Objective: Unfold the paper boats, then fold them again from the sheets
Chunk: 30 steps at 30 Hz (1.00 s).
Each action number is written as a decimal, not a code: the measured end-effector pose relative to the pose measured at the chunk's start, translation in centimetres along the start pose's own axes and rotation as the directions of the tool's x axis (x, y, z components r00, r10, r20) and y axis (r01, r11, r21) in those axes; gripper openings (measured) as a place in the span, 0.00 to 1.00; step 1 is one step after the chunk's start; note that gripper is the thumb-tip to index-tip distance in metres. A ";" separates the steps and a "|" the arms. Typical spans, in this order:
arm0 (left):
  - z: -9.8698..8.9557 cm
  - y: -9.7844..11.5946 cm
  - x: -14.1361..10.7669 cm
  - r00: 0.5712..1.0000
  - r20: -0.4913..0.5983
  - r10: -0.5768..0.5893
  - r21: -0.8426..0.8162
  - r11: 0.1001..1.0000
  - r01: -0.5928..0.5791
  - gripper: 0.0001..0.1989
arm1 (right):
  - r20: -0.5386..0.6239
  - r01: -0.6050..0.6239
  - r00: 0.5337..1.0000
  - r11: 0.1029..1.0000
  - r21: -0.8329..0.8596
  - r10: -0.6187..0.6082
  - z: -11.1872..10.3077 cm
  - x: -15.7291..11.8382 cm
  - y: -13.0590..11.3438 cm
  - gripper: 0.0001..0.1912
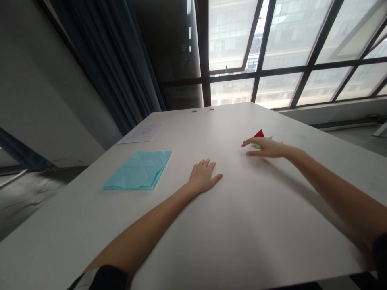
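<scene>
My left hand (202, 176) lies palm down on the white table (193, 241), fingers spread, holding nothing. To its left is a folded light-blue cloth (137, 171) with crease lines and loose layered edges. My right hand (266, 148) hovers above the table at the right, thumb and fingers apart with nothing between them. Just behind it a small red pointed piece (259, 133) shows, along with bits of light green (257, 146). My right hand hides part of both, so their full shape cannot be made out.
A printed sheet of paper (142, 133) lies at the table's far left edge. Two small round fittings (194, 111) are set near the far edge. Beyond the table stand a dark blue curtain (111, 60) and large framed windows (232, 36).
</scene>
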<state>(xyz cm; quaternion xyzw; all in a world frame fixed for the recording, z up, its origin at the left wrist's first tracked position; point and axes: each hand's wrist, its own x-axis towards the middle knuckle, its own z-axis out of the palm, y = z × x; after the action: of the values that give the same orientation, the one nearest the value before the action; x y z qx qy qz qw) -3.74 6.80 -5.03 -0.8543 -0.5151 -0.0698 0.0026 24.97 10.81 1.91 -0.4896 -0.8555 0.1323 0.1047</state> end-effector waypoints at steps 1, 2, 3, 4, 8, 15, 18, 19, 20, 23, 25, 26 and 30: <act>-0.1 0.0 0.0 1.000 0.000 -0.001 0.000 1.000 0.001 0.32 | 0.042 0.035 0.999 0.999 0.006 -0.035 1.1 0.2 -0.6 0.39; -0.2 0.0 -0.1 1.000 0.000 -0.003 0.001 1.000 0.003 0.32 | 0.087 0.055 0.995 0.998 0.001 -0.055 2.2 0.5 -1.1 0.46; -0.2 0.0 -0.1 1.000 0.000 -0.004 0.003 1.000 0.004 0.32 | 0.127 0.076 0.989 0.997 0.000 -0.075 3.3 0.7 -1.5 0.51; -0.3 0.0 -0.1 1.000 0.001 -0.006 0.005 1.000 0.006 0.32 | 0.158 0.103 0.982 0.995 0.001 -0.102 4.3 0.9 -1.9 0.53; -0.2 0.0 -0.2 1.000 0.003 -0.007 0.004 1.000 0.007 0.32 | 0.168 0.181 0.970 0.983 -0.016 -0.176 7.4 1.2 -3.1 0.49; -0.3 -0.3 -0.6 1.000 0.001 0.001 -0.005 1.000 -0.001 0.33 | 0.095 0.215 0.974 0.973 -0.086 -0.207 9.0 1.0 -3.8 0.40; -0.3 -0.2 -0.8 1.000 0.010 -0.009 -0.011 1.000 0.009 0.32 | 0.077 0.223 0.973 0.970 -0.096 -0.216 9.2 1.0 -4.0 0.39; -0.2 -0.2 -0.9 1.000 0.015 -0.012 -0.012 1.000 0.012 0.32 | 0.071 0.224 0.973 0.970 -0.096 -0.218 9.2 1.0 -4.0 0.39; -0.2 -0.2 -1.0 1.000 0.022 -0.014 -0.015 1.000 0.014 0.32 | 0.066 0.225 0.973 0.970 -0.095 -0.220 9.3 1.0 -4.1 0.39; -0.5 -0.5 -1.0 0.998 0.069 -0.004 -0.034 0.999 0.006 0.32 | 0.059 0.226 0.973 0.969 -0.100 -0.221 9.4 0.9 -4.2 0.38; -1.6 -1.4 -0.7 0.989 0.135 0.065 -0.089 0.995 -0.053 0.32 | 0.060 0.229 0.973 0.967 -0.107 -0.224 9.4 0.9 -4.2 0.38; -2.6 -2.1 -0.4 0.978 0.164 0.131 -0.138 0.984 -0.109 0.33 | 0.061 0.232 0.972 0.966 -0.109 -0.227 9.4 0.9 -4.2 0.38; -7.9 -6.6 0.1 0.994 0.077 0.073 -0.265 0.963 -0.050 0.36 | 0.051 0.244 0.970 0.964 -0.110 -0.239 9.4 1.1 -4.2 0.38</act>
<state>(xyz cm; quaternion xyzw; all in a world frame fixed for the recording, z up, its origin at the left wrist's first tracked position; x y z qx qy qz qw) -10.40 9.38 2.39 -0.8650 -0.4741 -0.1005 -0.1305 18.15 8.54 -5.58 -0.3844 -0.9168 0.0779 0.0757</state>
